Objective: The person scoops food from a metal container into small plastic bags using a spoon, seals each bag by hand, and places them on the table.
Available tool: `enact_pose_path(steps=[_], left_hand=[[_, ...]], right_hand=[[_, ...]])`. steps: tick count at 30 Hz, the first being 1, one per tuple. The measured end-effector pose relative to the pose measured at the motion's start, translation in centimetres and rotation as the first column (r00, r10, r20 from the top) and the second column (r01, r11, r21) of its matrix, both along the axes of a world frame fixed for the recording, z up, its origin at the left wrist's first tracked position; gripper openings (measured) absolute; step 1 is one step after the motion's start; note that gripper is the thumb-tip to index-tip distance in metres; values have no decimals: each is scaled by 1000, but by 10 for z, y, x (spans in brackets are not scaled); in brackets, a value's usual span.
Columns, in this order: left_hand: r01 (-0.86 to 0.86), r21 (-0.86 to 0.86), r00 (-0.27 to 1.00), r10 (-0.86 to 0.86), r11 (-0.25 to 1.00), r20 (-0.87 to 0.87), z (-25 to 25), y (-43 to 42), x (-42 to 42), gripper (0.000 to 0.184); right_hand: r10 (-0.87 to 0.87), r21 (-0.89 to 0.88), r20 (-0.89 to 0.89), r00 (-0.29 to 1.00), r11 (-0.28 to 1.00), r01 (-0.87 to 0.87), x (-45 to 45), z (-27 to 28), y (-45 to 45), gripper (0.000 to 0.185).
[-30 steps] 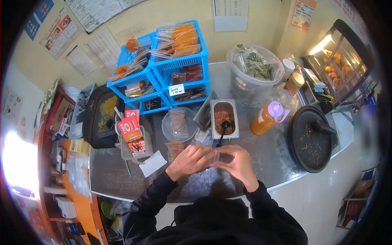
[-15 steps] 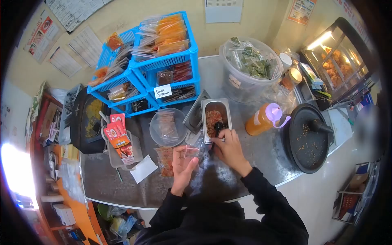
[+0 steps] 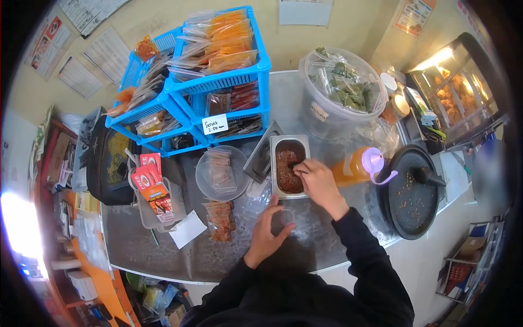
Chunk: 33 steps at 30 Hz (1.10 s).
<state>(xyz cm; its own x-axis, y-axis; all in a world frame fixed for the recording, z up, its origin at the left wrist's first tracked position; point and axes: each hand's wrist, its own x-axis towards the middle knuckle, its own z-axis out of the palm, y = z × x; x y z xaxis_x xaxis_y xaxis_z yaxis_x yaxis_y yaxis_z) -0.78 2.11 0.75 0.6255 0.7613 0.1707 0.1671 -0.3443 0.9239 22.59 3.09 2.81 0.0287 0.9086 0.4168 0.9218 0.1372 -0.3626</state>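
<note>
Near the front of the steel pan (image 3: 276, 188), my left hand (image 3: 265, 237) holds a small clear plastic bag (image 3: 284, 218) with its mouth spread between thumb and fingers. My right hand (image 3: 322, 185) reaches into the pan, its fingers pinched round a black spoon that is mostly hidden by the hand. A reddish-brown chunky sauce (image 3: 287, 161) lies in the pan. Left of the pan rests its metal lid (image 3: 262, 155), and more clear plastic bags (image 3: 256, 206) lie below that. An orange squeeze bottle (image 3: 348, 169) with a purple cap stands close to my right hand.
Blue baskets (image 3: 218, 82) hold filled sachets at the back left. A round tub (image 3: 210, 188) and filled packets (image 3: 219, 220) sit on the left. A big clear bucket (image 3: 321, 117) of leafy packs is behind; a stone mortar (image 3: 406, 218) with pestle stands right.
My left hand has moved right, bringing the plastic bag to the front edge of the pan. My right hand has shifted slightly up and right, and the black spoon shows less.
</note>
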Motion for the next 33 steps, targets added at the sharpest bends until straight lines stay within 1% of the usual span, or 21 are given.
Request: enact_pose_path(steps=[1,4,7,10,13,16,19,22,25,28,31,33], left_hand=[[7,43,1000,-6,999,-13,-4,0,2,54],[11,103,998,-4,995,-68,-1,-3,4,56],[16,96,996,-8,995,-90,-4,-1,0,54],[15,86,996,-7,996,-92,-1,1,-3,55],[-76,87,997,77,993,0,-9,-1,-3,55],[-84,-93,995,88,992,43,-9,-4,-3,56],[-77,-71,996,79,994,32,-12,-4,-3,56],[-58,-14,998,58,998,-22,-12,-3,-5,58],[-57,-29,998,57,998,-14,-15,-3,-6,58],[-32,1,999,32,999,-32,-16,-2,-6,57],[-16,-8,999,16,1000,-42,-16,-3,-6,56],[-10,-20,999,9,1000,-34,-16,-2,-7,55]], right_hand=[[-9,-36,-57,998,999,7,-7,3,-8,10],[-37,-33,-173,984,999,32,-17,11,-28,9],[-79,-36,-271,959,997,72,-15,24,-38,10],[-117,-24,-316,942,993,115,-14,32,-38,12],[-70,25,-264,962,997,79,-13,20,-30,11],[-102,-85,-261,960,993,83,-21,16,-35,12],[-170,-56,-346,923,985,160,-34,18,-38,12],[-173,35,-393,903,979,202,-44,1,-28,9],[-175,-43,-323,930,984,170,-46,3,-23,6],[-156,-5,-428,890,985,170,-41,-4,-21,6],[-293,-95,-605,740,950,299,-41,-4,-19,9],[-370,-128,-681,632,910,395,-39,-9,-22,12]])
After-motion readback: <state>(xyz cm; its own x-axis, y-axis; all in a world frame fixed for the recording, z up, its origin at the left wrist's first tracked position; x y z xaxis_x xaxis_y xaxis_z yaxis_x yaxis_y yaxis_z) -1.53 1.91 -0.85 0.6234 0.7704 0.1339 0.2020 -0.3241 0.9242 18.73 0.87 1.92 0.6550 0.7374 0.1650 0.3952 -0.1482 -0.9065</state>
